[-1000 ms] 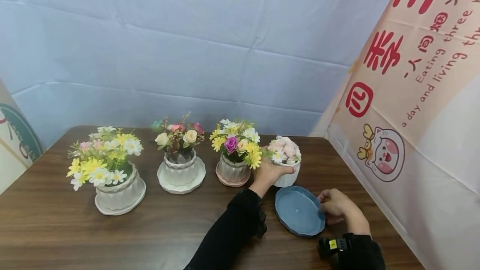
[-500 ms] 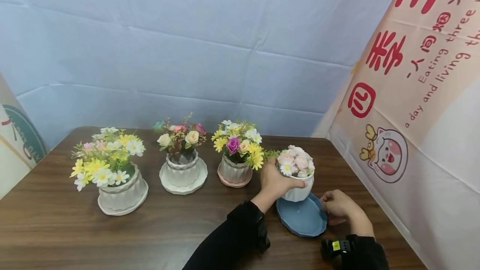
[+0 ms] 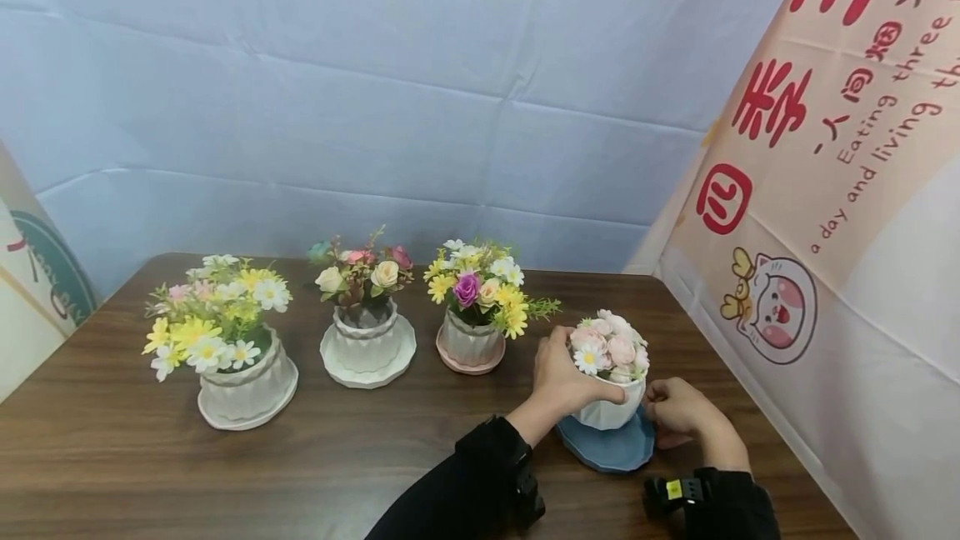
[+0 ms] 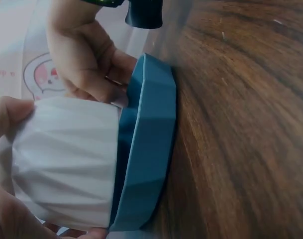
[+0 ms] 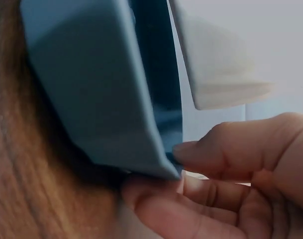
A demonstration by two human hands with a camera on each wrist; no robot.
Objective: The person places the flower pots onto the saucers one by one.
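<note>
My left hand (image 3: 568,383) grips a white ribbed flowerpot (image 4: 66,162) of pale pink and white artificial flowers (image 3: 609,346), its thumb across the near side. The pot is upright over a blue faceted saucer (image 3: 611,450). In the left wrist view its base stands at the saucer's rim; whether it touches the saucer's floor is hidden. At the saucer's right side my right hand (image 3: 684,413) pinches the rim between thumb and fingers, as the right wrist view shows close up. The saucer rests on the wooden table (image 3: 360,473).
Left of my hands several potted flowers stand on saucers: a purple and yellow bunch (image 3: 480,290) on a pink saucer (image 3: 471,367), roses (image 3: 363,277) on a white one, and daisies (image 3: 213,319) at far left. Blue-white cloth (image 3: 360,107) hangs behind; a printed banner (image 3: 832,190) borders the right.
My left hand has carried the pot of pink flowers from behind the blue saucer toward me and right, over the saucer. The right hand keeps its place at the rim.
</note>
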